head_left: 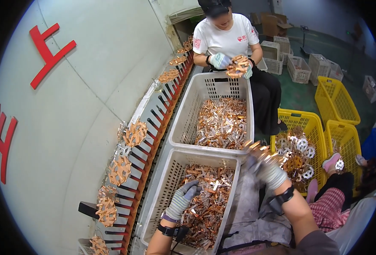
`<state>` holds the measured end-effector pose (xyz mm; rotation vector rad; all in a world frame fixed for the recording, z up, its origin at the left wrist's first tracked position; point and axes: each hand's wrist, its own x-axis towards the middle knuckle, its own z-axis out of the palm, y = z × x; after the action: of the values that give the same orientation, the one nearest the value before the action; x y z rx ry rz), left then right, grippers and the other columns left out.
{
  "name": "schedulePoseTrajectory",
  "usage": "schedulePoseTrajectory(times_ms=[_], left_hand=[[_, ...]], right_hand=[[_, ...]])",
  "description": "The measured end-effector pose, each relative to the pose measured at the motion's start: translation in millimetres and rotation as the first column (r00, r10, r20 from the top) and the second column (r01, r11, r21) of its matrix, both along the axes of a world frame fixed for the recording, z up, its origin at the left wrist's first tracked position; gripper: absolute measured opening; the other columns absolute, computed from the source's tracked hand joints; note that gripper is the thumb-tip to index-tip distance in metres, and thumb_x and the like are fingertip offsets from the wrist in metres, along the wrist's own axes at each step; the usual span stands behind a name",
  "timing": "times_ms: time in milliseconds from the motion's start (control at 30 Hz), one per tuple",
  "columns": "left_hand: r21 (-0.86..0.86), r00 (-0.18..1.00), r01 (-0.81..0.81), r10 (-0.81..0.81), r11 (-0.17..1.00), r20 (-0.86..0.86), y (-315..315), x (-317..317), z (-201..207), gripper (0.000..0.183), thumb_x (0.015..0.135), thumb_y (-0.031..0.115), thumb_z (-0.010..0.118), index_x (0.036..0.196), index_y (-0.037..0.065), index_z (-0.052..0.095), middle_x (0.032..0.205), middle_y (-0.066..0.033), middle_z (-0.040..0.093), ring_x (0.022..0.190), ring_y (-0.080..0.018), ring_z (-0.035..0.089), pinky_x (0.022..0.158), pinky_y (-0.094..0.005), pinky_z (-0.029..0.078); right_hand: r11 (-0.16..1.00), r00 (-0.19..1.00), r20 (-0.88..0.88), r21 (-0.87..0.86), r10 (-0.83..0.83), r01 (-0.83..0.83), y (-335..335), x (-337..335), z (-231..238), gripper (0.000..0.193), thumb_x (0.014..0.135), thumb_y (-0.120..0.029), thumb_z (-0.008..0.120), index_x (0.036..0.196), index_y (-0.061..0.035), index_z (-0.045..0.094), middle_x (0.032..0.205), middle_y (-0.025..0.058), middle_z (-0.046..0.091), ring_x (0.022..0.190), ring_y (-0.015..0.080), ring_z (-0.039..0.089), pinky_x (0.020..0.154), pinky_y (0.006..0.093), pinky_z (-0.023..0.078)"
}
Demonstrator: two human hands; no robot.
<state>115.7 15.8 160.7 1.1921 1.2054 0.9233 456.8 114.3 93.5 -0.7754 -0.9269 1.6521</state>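
Observation:
My left hand point(183, 199), in a striped glove with grey fingertips, hovers over the near grey plastic crate point(169, 168). Its fingers are bent and drawn together; whether a small piece is between them is hidden. Many small copper and silver metal strips point(207, 204) fill that crate. Beyond the crate's right side, my right hand point(272, 173), gloved alike, grips a copper-coloured openwork disc point(262, 152). Disc and fingers are smeared by motion. Dark bands circle both my wrists.
A second grey crate point(177, 127) of metal strips adjoins beyond; a co-worker point(226, 38) there handles another copper disc point(238, 66). Along the left wall runs a rack of dark pegs point(139, 158) beside more discs point(120, 171). Yellow crates point(300, 114) and a seated person's leg point(334, 187) are right.

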Motion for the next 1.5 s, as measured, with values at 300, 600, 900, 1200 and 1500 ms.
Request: schedulePoseTrajectory(times_ms=[300, 600, 900, 1200, 1500], left_hand=[[-0.097, 0.993, 0.082, -0.090, 0.992, -0.077, 1.9, 22.8, 23.5, 0.043, 0.095, 0.026, 0.051, 0.127, -0.002, 0.048, 0.104, -0.0095, 0.063, 0.093, -0.0143, 0.060, 0.086, -0.0276, 0.047], [0.029, 0.973, 0.112, -0.103, 0.993, -0.208, 45.7, 39.9, 60.9, 0.055, 0.092, 0.032, 0.054, 0.132, -0.003, 0.041, 0.104, -0.0115, 0.062, 0.097, -0.0167, 0.058, 0.089, -0.0305, 0.046], [0.294, 0.905, -0.354, 0.405, 0.888, -0.133, 236.5, -58.1, 53.6, 0.053, 0.086, 0.020, 0.058, 0.131, 0.000, 0.042, 0.103, -0.0102, 0.056, 0.076, -0.0158, 0.056, 0.066, -0.0281, 0.049], [0.386, 0.623, -0.656, 0.754, 0.648, -0.208, 358.4, -140.7, 44.2, 0.074, 0.081, 0.026, 0.061, 0.140, -0.001, 0.026, 0.118, -0.0225, 0.055, 0.059, -0.0201, 0.059, 0.050, -0.0307, 0.048], [0.285, 0.622, -0.735, 0.779, 0.615, -0.077, 378.8, -171.0, 41.8, 0.059, 0.086, 0.022, 0.057, 0.134, 0.001, 0.031, 0.105, -0.0220, 0.058, 0.076, -0.0278, 0.064, 0.063, -0.0362, 0.053]], right_hand=[[0.997, 0.989, -0.150, 0.083, 0.007, 0.006, -32.4, -6.4, 95.3, 0.054, 0.084, -0.035, 0.064, 0.125, -0.0042, 0.047, 0.083, 0.0042, 0.061, 0.073, 0.0135, 0.060, 0.067, 0.0285, 0.052], [0.521, 0.429, 0.843, 0.538, -0.325, -0.663, -54.4, -68.2, 72.2, 0.029, 0.084, -0.025, 0.055, 0.106, -0.0056, 0.056, 0.066, 0.0123, 0.057, 0.060, 0.0303, 0.059, 0.053, 0.0417, 0.046], [0.524, 0.490, 0.804, 0.592, -0.337, -0.612, -41.9, -91.0, 66.5, 0.030, 0.084, -0.024, 0.054, 0.105, -0.0017, 0.055, 0.064, 0.0113, 0.056, 0.058, 0.0297, 0.058, 0.050, 0.0423, 0.045], [0.578, 0.493, 0.805, 0.585, -0.329, -0.569, -20.2, -117.6, 61.8, 0.029, 0.084, -0.025, 0.055, 0.104, -0.0037, 0.056, 0.062, 0.0096, 0.055, 0.057, 0.0279, 0.057, 0.050, 0.0415, 0.046], [0.608, 0.439, 0.829, 0.554, -0.345, -0.569, -14.2, -144.6, 54.3, 0.029, 0.084, -0.026, 0.053, 0.105, -0.0063, 0.058, 0.065, 0.0094, 0.056, 0.060, 0.0291, 0.058, 0.052, 0.0423, 0.046]])
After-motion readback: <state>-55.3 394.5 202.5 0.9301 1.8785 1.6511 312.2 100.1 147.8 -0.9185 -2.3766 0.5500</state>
